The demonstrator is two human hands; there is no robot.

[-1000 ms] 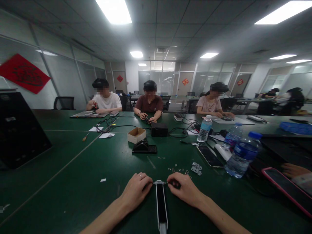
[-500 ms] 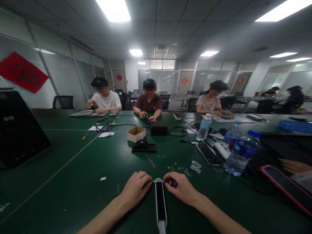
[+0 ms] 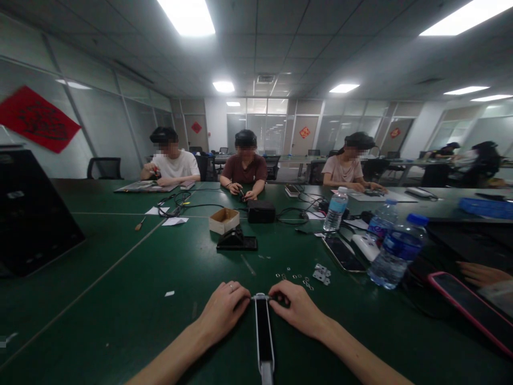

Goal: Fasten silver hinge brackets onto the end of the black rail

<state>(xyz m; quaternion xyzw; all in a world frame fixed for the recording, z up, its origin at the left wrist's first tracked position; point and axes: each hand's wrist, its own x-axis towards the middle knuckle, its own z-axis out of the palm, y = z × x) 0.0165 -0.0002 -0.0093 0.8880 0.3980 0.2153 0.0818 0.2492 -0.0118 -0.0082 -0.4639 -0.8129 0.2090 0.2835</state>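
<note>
Green-topped workbench [image 3: 120, 267] in an open office, seen from above the near edge. Left hand [image 3: 223, 309] and right hand [image 3: 296, 309] close from either side on the upper end of a slender black-and-white bar [image 3: 263, 331], lying lengthwise between them. Small silver washers [image 3: 294, 278] and two steel hinge-like brackets [image 3: 321, 274] lie just ahead, right of the bar.

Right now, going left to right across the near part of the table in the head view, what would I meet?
A white paper scrap, left hand, black-and-white bar, right hand, water bottle, pink-cased phone.
</note>
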